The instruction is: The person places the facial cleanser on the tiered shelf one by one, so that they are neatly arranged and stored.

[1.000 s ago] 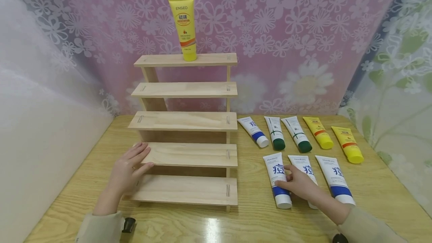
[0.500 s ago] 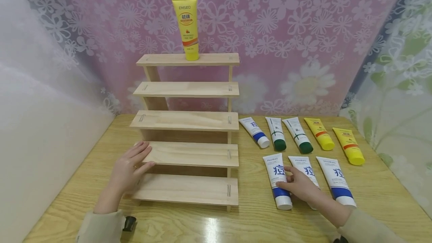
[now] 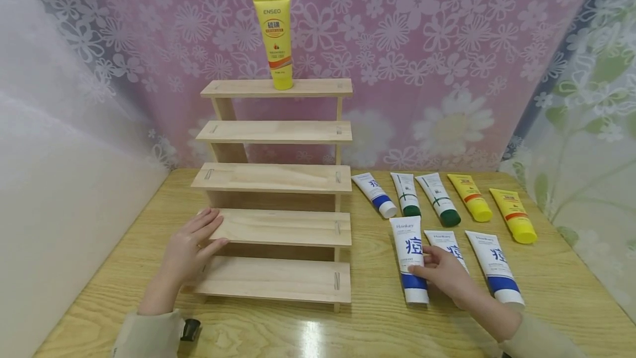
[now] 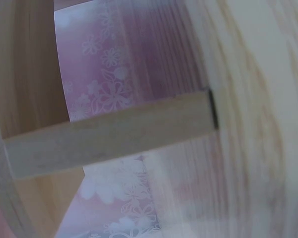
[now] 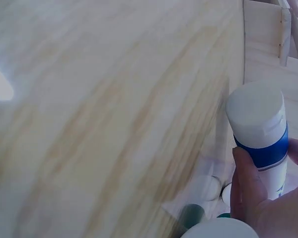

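Observation:
My right hand point(image 3: 447, 275) pinches a white squeeze tube point(image 3: 408, 236) with a blue band and white cap, thumb on one side and fingers on the other. In the right wrist view the tube's cap point(image 5: 256, 106) faces the camera, with thumb and fingers at the blue band. My left hand point(image 3: 186, 247) rests on the left end of a stepped wooden display rack point(image 3: 278, 228), fingers straight over the second step from the bottom. The left wrist view shows only the rack's side post point(image 4: 114, 134) and boards. A yellow tube point(image 3: 274, 43) stands cap-down on the top step.
Two more white-and-blue tubes point(image 3: 497, 261) lie right of the held one. Behind are a smaller white-and-blue tube point(image 3: 375, 195), two white tubes with green caps point(image 3: 438, 198), and two yellow tubes point(image 3: 514, 214). A floral curtain point(image 3: 397, 59) hangs behind the table point(image 3: 258, 330).
The white tube in my right hand has come up off the table, its flat end rising toward the camera. The left hand stays in place on the rack.

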A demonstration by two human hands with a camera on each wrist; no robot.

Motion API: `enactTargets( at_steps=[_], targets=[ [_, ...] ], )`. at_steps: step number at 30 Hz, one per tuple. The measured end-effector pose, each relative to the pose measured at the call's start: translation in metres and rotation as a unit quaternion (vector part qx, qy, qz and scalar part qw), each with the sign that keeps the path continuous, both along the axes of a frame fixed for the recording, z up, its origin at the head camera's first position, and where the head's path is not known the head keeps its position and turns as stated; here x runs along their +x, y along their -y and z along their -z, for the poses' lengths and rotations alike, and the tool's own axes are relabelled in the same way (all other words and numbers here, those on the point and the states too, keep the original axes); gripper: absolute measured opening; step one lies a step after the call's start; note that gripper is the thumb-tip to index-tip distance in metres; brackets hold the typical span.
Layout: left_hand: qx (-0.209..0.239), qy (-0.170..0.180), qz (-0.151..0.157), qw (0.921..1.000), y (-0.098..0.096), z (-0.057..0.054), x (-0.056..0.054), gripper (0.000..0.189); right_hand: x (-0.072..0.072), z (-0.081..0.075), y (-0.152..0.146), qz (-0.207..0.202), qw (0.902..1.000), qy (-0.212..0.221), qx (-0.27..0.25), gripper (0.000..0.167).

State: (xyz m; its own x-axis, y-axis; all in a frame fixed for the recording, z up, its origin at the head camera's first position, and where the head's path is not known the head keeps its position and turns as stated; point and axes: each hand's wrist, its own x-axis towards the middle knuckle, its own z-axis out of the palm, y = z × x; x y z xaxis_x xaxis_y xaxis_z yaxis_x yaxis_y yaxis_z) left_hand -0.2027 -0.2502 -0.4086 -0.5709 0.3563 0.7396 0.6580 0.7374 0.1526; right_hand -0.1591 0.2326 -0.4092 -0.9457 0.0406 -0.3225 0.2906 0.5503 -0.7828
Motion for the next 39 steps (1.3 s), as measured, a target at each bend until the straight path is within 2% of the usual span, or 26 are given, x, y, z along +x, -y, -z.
enactTargets(
  at_steps=[7,14,22,31,39],
  targets=[
    [0.002,0.003,-0.006,1.0000,0.001,0.000,0.001,0.063,0.001,-0.003,0.001,0.027,0.9977,-0.019,-0.059,0.080],
    [0.002,-0.003,-0.004,1.0000,0.000,0.000,0.000,0.063,0.002,-0.009,0.003,0.024,0.9935,-0.041,-0.103,0.078],
    [0.003,0.001,-0.006,1.0000,0.000,0.000,0.002,0.062,-0.002,-0.022,0.006,0.014,0.9913,-0.058,-0.117,0.081],
    [0.005,-0.004,-0.003,1.0000,-0.001,0.000,0.001,0.062,-0.009,-0.039,0.011,-0.005,0.9878,-0.115,-0.105,0.082],
    [0.001,-0.004,-0.004,1.0000,-0.001,0.000,0.001,0.063,-0.017,-0.056,0.025,-0.017,0.9725,-0.183,-0.143,0.070]
  ],
)
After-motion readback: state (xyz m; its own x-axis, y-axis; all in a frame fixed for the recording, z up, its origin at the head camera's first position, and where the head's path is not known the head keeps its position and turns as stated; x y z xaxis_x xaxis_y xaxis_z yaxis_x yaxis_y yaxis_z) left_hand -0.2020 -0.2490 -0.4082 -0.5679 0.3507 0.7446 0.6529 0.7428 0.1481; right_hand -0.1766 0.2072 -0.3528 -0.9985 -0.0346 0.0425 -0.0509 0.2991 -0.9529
